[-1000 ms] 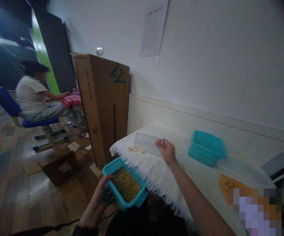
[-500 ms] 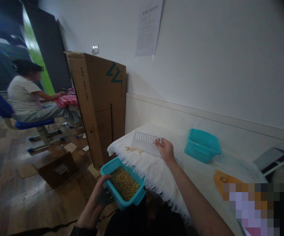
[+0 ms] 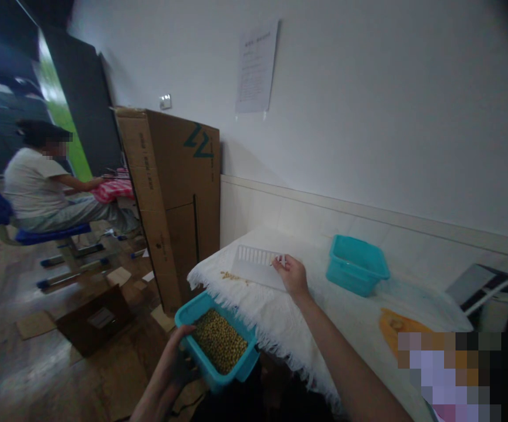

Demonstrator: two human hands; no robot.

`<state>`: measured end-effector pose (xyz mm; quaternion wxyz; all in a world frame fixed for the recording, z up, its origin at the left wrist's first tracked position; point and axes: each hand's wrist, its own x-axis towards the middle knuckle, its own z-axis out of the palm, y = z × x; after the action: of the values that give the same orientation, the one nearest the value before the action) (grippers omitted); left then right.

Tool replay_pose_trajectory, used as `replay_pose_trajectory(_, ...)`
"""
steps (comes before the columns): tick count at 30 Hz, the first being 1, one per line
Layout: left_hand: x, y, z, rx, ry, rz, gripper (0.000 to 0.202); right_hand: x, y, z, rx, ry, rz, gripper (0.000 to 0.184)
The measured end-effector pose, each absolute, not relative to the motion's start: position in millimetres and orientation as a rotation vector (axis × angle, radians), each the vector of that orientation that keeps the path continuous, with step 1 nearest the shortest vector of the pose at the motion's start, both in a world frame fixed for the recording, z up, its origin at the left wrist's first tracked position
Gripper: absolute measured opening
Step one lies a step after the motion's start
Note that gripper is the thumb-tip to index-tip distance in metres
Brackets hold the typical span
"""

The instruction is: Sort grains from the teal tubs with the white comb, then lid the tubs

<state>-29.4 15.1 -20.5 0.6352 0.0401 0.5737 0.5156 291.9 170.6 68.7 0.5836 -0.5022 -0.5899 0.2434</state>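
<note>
My left hand (image 3: pixel 175 360) grips the near end of a teal plastic bin (image 3: pixel 192 308) filled with yellowish beans (image 3: pixel 220 341), holding it just below the fringed edge of a white cloth (image 3: pixel 275 316) on the table. My right hand (image 3: pixel 292 274) is closed on the end of a white slotted plastic scraper (image 3: pixel 256 266) that stands on the cloth. A small pile of loose beans (image 3: pixel 233 276) lies on the cloth just left of the scraper.
An empty teal bin (image 3: pixel 356 265) sits further back on the table near the wall. A tall cardboard box (image 3: pixel 170 187) stands left of the table. Another person (image 3: pixel 38 176) sits on a blue chair at the far left. Cardboard pieces lie on the floor.
The view has drifted, so everything sits a little further left in the picture. My hands keep their hold on the bin and the scraper, and the loose beans stay beside the scraper.
</note>
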Motion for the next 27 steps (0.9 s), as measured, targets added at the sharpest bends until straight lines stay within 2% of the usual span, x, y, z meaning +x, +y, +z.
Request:
replay_pose_trajectory(11,-34,15,-11,0.082,1.291,1.159,0.041,301,171,67,-1.193,-1.369,0.628,0.066)
replay_pose_trajectory(19,-39,18,-22,0.140,1.291,1.138,0.037,307,169,70,-1.199,-1.251,0.830,0.063)
replay_pose_trajectory(27,-38,17,-25,0.138,1.283,1.141,0.034,315,175,68,-1.261,-1.255,0.752,0.055)
